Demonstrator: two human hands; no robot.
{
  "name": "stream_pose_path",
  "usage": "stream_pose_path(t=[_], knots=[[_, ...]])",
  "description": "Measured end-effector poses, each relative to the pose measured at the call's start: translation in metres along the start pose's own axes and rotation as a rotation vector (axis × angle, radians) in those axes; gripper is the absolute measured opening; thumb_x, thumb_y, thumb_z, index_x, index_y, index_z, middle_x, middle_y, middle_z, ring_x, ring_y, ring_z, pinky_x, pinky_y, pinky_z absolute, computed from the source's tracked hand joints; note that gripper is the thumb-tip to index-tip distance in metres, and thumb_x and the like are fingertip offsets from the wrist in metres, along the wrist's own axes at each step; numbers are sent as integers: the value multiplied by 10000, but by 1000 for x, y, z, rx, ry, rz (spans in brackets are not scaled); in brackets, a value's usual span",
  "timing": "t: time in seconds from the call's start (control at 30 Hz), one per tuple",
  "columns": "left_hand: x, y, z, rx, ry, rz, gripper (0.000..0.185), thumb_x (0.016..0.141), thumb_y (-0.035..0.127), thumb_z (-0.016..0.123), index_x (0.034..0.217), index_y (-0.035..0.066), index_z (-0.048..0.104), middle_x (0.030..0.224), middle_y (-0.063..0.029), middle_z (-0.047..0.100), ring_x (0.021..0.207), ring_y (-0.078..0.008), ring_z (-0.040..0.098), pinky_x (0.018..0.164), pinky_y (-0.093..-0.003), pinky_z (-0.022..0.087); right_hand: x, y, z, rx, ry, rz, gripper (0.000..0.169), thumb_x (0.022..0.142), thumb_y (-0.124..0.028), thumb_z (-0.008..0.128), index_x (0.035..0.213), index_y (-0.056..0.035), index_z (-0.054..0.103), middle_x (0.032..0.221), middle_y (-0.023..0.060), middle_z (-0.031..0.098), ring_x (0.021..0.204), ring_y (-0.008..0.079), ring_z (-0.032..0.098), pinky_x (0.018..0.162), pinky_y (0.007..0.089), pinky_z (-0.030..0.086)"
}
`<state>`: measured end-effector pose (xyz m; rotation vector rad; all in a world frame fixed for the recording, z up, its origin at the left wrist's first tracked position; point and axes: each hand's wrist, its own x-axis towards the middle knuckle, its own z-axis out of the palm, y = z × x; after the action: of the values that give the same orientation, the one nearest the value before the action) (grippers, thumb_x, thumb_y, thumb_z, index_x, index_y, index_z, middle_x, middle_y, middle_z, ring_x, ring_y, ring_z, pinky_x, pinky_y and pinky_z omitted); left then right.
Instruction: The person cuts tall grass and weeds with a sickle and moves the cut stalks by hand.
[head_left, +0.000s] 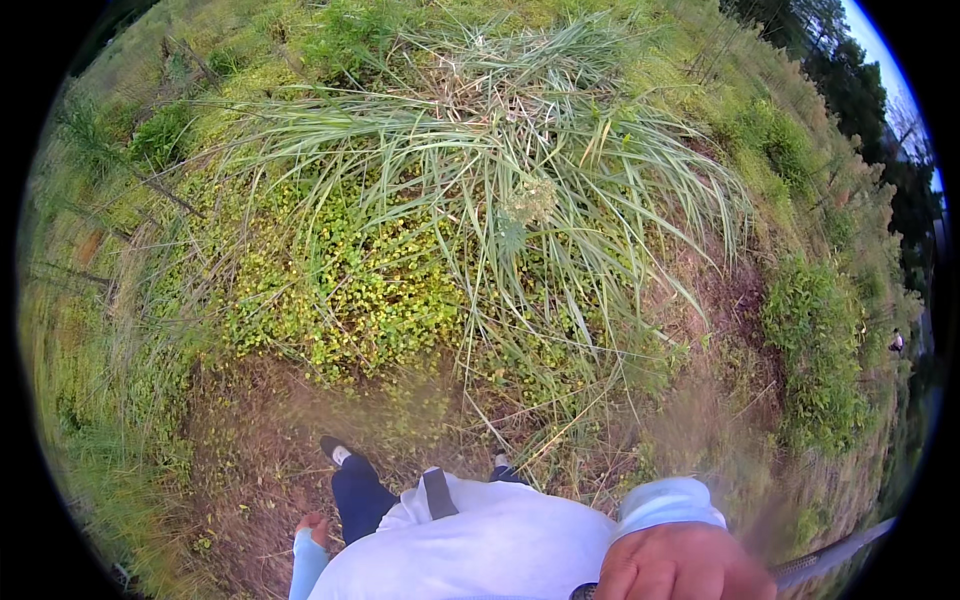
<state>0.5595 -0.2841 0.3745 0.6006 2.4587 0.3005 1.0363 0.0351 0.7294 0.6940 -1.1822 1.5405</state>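
Note:
My right hand (679, 562), at the bottom right below a light blue cuff, is closed around a dark textured handle. From it a long grey tool (832, 555), blurred, runs out to the right; its far end is cut off by the picture's edge, and its kind cannot be told. At the bottom left, my left hand (313, 527) hangs beside my dark trousers, small and partly hidden by its light blue sleeve; nothing is seen in it. Before me a large clump of long grass blades (510, 150) lies splayed over low yellow-green leafy plants (360, 292).
Brown ground with dry litter (262, 442) surrounds my feet. Leafy bushes (814, 352) stand on the right, taller grass and thin dry stems (169, 191) on the left. Far off at the right edge is a person (896, 340), with dark trees (847, 82) above.

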Motion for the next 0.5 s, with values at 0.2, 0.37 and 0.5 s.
stream_pose_path(t=[0.2, 0.37, 0.5], knots=[[31, 26, 11, 119, -23, 136, 263, 736, 186, 645, 905, -12, 607, 789, -147, 631, 705, -230, 607, 650, -359, 479, -6, -36, 2, -74, 22, -18, 137, 827, -148, 607, 960, -115, 603, 767, 107, 527, 551, 175, 475, 525, 293, 418], [48, 29, 15, 68, -42, 71, 276, 733, 207, 643, 907, -4, 609, 770, -127, 626, 695, -212, 598, 649, -345, 478, -51, -74, -6, -200, 109, 147, 78, 871, -91, 503, 834, -29, 473, 642, 120, 521, 471, 203, 461, 516, 353, 430], [104, 48, 63, 62, -129, 217, 283, 713, 218, 640, 899, 7, 611, 754, -121, 624, 689, -215, 596, 649, -340, 478, -128, -107, 10, -557, 824, 26, 337, 873, -397, 517, 857, -65, 462, 532, 17, 435, 427, 107, 381, 416, 250, 335]])
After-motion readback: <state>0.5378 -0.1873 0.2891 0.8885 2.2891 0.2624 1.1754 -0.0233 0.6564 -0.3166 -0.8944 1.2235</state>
